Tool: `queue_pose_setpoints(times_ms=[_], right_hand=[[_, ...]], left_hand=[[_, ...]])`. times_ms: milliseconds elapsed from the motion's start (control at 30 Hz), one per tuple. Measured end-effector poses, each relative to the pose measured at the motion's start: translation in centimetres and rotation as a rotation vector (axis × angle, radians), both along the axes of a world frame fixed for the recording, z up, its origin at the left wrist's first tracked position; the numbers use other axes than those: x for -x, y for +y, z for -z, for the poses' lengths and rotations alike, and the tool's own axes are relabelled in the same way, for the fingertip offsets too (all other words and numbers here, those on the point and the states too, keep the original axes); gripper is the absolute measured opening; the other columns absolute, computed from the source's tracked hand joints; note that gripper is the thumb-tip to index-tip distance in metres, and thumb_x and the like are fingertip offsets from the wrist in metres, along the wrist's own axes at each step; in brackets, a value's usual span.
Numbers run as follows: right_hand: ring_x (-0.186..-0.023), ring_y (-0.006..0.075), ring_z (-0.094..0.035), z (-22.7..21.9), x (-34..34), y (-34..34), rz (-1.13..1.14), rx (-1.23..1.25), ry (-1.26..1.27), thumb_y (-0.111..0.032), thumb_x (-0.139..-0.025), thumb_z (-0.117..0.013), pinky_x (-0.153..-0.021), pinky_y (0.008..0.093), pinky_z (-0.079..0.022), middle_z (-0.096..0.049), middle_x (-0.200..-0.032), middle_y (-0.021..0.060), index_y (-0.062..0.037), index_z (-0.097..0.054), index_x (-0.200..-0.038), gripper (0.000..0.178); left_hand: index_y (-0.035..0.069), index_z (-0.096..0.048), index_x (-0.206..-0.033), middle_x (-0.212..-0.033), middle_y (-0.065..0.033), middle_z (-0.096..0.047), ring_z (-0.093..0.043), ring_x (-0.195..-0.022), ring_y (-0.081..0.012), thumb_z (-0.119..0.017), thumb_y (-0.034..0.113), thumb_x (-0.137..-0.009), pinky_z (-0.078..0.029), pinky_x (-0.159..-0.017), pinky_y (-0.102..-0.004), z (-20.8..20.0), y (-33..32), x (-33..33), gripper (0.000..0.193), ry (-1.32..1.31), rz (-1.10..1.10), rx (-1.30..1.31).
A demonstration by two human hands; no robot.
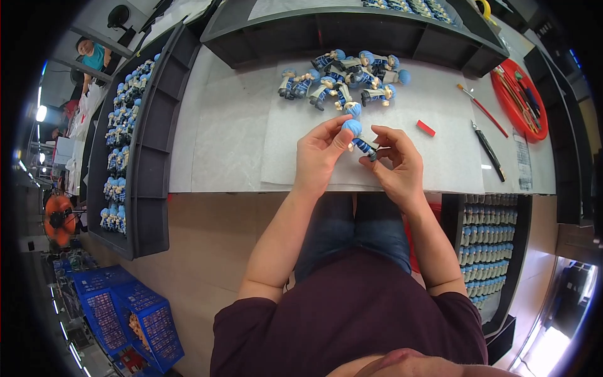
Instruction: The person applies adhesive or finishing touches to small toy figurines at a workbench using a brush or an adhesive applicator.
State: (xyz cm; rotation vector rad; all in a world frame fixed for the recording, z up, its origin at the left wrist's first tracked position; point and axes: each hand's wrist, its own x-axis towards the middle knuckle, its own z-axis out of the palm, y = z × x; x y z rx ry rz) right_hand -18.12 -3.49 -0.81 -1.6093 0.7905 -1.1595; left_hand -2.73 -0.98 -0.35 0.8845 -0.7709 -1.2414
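Note:
Between my two hands, over the near part of the white table sheet, is a small figurine [363, 147] with a light blue head and a dark blue patterned body. My left hand [320, 154] pinches it at the head with thumb and forefinger. At its dark feet, the fingertips of my right hand [399, 162] close on the other end. Just beyond my hands lies a loose pile of similar figurines [339, 78], tipped every way. One of them [353, 110] lies right by my left fingertips.
Right of my hands lie a red block [426, 128], a paintbrush [483, 112], a black pen-like tool [488, 151] and a red tray [540, 129] of brushes. Black crates of figurines stand at the far edge [352, 39], left [149, 151] and lower right [502, 314]. A person [94, 56] sits far left.

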Motion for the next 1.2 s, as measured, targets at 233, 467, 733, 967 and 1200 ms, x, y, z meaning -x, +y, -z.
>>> queue_pose_setpoints(times_ms=[233, 467, 733, 967, 1200], right_hand=[[-0.098, 0.0158, -0.052, -0.92, 0.27, -0.10, -0.072, -0.015, -0.036, 0.004, -0.073, -0.063, -0.079, 0.0259, -0.047, -0.052, -0.113, 0.0098, -0.0029, -0.046, -0.122, 0.052], [-0.095, 0.0152, -0.055, -0.25, 0.06, -0.10, -0.061, -0.182, -0.128, -0.006, -0.083, -0.062, -0.081, 0.0266, -0.047, -0.055, -0.109, 0.0131, -0.0015, -0.044, -0.124, 0.045], [-0.083, 0.0137, -0.059, -0.79, 0.22, -0.04, -0.084, -0.283, -0.085, -0.014, -0.089, -0.056, -0.073, 0.0260, -0.049, -0.059, -0.100, 0.0125, 0.0008, -0.045, -0.122, 0.037], [-0.086, 0.0129, -0.058, -0.50, 0.10, -0.09, -0.076, -0.252, -0.101, -0.008, -0.087, -0.058, -0.073, 0.0246, -0.048, -0.058, -0.102, 0.0118, 0.0009, -0.045, -0.121, 0.038], [-0.091, 0.0124, -0.054, -0.19, 0.06, -0.13, -0.001, -0.151, -0.097, 0.008, -0.078, -0.060, -0.077, 0.0247, -0.048, -0.053, -0.108, 0.0107, -0.0006, -0.044, -0.122, 0.048]], left_hand=[[0.000, -0.054, -0.116, -0.107, -0.0098, -0.061, -0.057, -0.095, -0.0145, -0.057, 0.006, -0.087, -0.046, -0.084, -0.0275, 0.08, 0.19, -0.13, 0.030, 0.004, -0.028, 0.062], [0.000, -0.054, -0.116, -0.107, -0.0093, -0.061, -0.058, -0.095, -0.0154, -0.058, 0.005, -0.086, -0.047, -0.084, -0.0284, 0.28, 0.12, 0.00, 0.031, 0.031, -0.034, 0.071], [0.000, -0.056, -0.114, -0.095, -0.0037, -0.061, -0.054, -0.077, -0.0098, -0.060, 0.010, -0.086, -0.047, -0.072, -0.0246, -0.03, -0.04, 0.10, 0.030, 0.021, -0.052, -0.012], [-0.001, -0.054, -0.116, -0.101, -0.0061, -0.061, -0.056, -0.085, -0.0114, -0.058, 0.007, -0.086, -0.047, -0.077, -0.0257, 0.25, -0.02, 0.01, 0.031, -0.010, -0.042, 0.014], [-0.002, -0.050, -0.121, -0.116, -0.0140, -0.056, -0.055, -0.105, -0.0175, -0.051, -0.002, -0.087, -0.044, -0.093, -0.0317, 0.34, 0.10, 0.06, 0.034, -0.037, 0.000, 0.077]])
